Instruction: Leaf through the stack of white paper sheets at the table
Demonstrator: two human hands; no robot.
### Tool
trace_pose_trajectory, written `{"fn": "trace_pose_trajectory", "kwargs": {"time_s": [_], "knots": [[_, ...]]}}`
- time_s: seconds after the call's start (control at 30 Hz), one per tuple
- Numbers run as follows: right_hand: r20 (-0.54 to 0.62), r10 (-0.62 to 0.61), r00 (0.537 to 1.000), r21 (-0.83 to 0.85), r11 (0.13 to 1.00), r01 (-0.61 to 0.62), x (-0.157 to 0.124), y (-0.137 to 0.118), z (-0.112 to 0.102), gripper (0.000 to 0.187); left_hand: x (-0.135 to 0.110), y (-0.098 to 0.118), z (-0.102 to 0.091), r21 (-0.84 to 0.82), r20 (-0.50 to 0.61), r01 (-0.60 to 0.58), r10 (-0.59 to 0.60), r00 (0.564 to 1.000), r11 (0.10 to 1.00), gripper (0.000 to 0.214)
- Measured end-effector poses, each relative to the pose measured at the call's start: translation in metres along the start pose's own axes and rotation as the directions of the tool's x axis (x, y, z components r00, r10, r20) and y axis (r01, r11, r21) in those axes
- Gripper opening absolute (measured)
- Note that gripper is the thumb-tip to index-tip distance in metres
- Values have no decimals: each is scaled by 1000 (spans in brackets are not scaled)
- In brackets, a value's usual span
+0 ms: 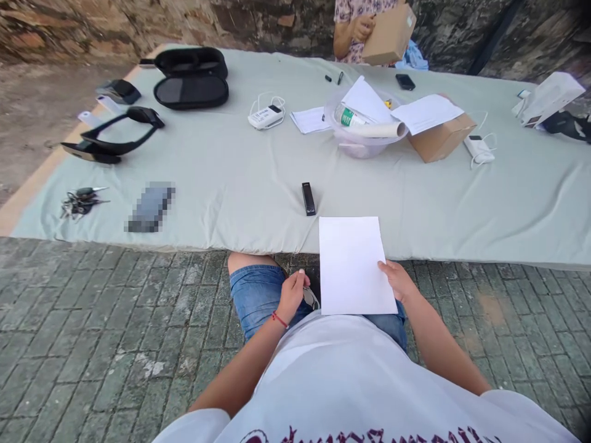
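Observation:
A blank sheet of white paper (354, 264) is in my right hand (397, 280), its thumb lying over the sheet's right edge. The paper's far end reaches over the table's front edge, while its near end is above my lap. My left hand (293, 295) is by my thigh, apart from the paper, its fingers curled in and no object showing in them. On the table just beyond the sheet lies a small black stapler (308, 199). The fingers of my right hand under the paper are hidden.
A cloth-covered table (249, 203) spans the view. On it are keys (83, 203), a blurred phone (150, 208), black headgear (115, 135), an open black case (191, 80), a plastic bowl (362, 146) and a cardboard box (441, 138). Across it, a person's hand (363, 27) holds another box (389, 35).

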State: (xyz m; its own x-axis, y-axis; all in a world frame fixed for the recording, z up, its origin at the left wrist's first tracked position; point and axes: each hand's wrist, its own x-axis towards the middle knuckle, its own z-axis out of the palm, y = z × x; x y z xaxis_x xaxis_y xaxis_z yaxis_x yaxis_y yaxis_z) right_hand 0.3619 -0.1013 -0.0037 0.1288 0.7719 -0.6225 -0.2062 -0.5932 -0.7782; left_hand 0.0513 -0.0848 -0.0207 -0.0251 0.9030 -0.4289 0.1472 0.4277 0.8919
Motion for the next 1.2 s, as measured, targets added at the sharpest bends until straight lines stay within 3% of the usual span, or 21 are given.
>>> {"fn": "trace_pose_trajectory", "kwargs": {"time_s": [0.07, 0.13, 0.23, 0.4, 0.63, 0.77, 0.87, 0.97, 1.07, 1.2], "knots": [[-29, -4, 1000, -18, 1000, 3, -3, 2, 1, 36, -10, -11, 14, -206, 158, 176, -144, 977, 963, 53], [-43, -26, 999, -42, 999, 24, -3, 1, 2, 36, -13, -12, 27, -328, 280, 293, -205, 938, 898, 54], [-48, -72, 996, -81, 994, 68, 0, -2, 1, 38, -10, -5, 33, -393, 346, 314, -177, 921, 865, 46], [-28, -19, 999, 15, 1000, 19, -4, -4, -1, 43, -3, -3, 26, -355, 309, 197, -84, 947, 914, 44], [11, 18, 1000, 108, 994, -20, -19, 8, 3, 46, 2, -6, 29, -454, 197, 205, -126, 972, 867, 57], [-123, -87, 989, -61, 995, 80, -17, 13, -9, 44, -1, 2, 31, -401, 203, 134, -55, 978, 906, 44], [-234, -210, 949, -276, 951, 142, -12, 11, -27, 41, -4, 7, 31, -292, 218, 69, -4, 976, 954, 38], [-297, -265, 917, -341, 927, 157, -8, 7, -44, 41, -5, 7, 30, -243, 182, 43, 2, 983, 969, 32], [-302, -217, 929, -191, 968, 164, -9, 3, -50, 43, -5, 7, 29, -223, 138, -2, 33, 990, 975, 31], [-211, -85, 974, 21, 996, 92, -14, -4, -42, 45, -5, 12, 30, -187, 170, 22, 10, 985, 982, 25]]}}
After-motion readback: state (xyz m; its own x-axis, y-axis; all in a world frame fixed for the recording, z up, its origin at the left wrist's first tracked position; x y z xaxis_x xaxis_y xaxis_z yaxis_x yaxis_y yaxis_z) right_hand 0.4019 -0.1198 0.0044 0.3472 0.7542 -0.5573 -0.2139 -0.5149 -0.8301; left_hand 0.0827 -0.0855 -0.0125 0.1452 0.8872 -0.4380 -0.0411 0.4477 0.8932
